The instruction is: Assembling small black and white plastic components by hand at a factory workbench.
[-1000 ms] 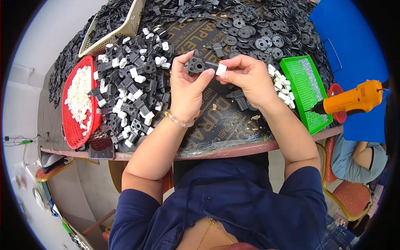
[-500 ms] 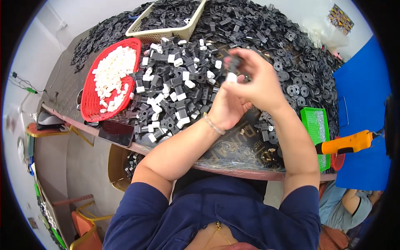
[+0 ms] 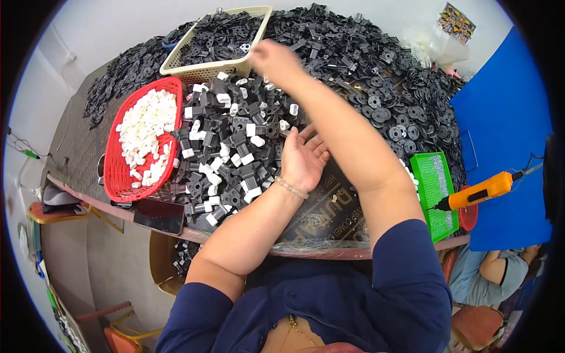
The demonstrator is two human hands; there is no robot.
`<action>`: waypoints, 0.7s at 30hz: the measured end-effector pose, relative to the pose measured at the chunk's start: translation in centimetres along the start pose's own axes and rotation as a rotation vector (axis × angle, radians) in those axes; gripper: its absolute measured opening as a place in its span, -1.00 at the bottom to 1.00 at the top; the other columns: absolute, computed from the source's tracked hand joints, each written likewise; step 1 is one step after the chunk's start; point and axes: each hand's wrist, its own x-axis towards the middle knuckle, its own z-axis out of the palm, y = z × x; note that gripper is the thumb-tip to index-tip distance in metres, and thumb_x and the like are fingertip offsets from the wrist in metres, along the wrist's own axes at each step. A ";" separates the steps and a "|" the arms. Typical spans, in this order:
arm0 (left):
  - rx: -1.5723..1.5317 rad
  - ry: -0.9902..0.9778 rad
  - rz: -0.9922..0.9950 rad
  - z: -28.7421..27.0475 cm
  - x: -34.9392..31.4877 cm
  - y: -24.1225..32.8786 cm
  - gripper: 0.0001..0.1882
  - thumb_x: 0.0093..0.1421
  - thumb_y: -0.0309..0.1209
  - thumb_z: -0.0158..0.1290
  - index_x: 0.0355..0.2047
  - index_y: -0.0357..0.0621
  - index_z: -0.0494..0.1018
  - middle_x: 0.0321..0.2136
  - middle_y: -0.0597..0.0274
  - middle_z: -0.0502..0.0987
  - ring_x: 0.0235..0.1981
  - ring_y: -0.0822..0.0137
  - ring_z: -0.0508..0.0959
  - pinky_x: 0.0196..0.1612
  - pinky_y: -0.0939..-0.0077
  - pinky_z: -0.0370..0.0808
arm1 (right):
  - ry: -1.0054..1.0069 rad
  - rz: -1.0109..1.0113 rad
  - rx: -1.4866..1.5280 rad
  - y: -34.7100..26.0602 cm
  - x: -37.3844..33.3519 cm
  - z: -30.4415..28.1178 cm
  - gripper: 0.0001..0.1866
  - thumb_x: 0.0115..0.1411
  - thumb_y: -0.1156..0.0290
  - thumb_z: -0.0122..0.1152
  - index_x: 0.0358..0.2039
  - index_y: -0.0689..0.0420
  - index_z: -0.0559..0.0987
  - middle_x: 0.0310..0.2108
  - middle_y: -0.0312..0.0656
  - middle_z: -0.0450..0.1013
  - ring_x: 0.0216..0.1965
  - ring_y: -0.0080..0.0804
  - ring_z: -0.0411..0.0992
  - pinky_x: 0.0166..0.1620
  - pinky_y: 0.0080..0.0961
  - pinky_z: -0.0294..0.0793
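My left hand (image 3: 303, 162) rests palm up over the table, fingers spread and slightly curled, with nothing visible in it. It is at the right edge of a pile of black plastic parts with white end caps (image 3: 235, 147). Far ahead, my right hand (image 3: 275, 62) is stretched to the right corner of a cream plastic basket (image 3: 200, 73), which holds black plastic parts. Motion blurs that hand and its fingers are bent out of sight, so whether it holds anything is unclear.
At left stand a red basket (image 3: 112, 176) of small white caps and a dark phone (image 3: 159, 216). Black parts (image 3: 329, 44) and round black discs (image 3: 382, 115) heap at the back and right. An orange electric screwdriver (image 3: 479, 191) hangs over a green tray (image 3: 422, 176).
My right hand has left my left hand and swung forward and left to the cream basket. The black part with a white cap no longer shows between my hands. My left hand has opened.
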 end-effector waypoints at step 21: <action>0.294 -0.134 0.126 4.7 -2.5 -1.7 -0.55 0.38 -0.39 -0.02 0.22 -0.09 0.13 -0.16 0.07 0.48 -0.05 0.08 0.58 0.06 0.14 0.53 | -0.182 0.371 -0.038 5.0 -22.5 -17.1 -0.71 0.13 0.43 0.33 -0.11 0.19 0.61 -0.30 -0.23 0.61 -0.26 -0.39 0.55 -0.15 -0.50 0.50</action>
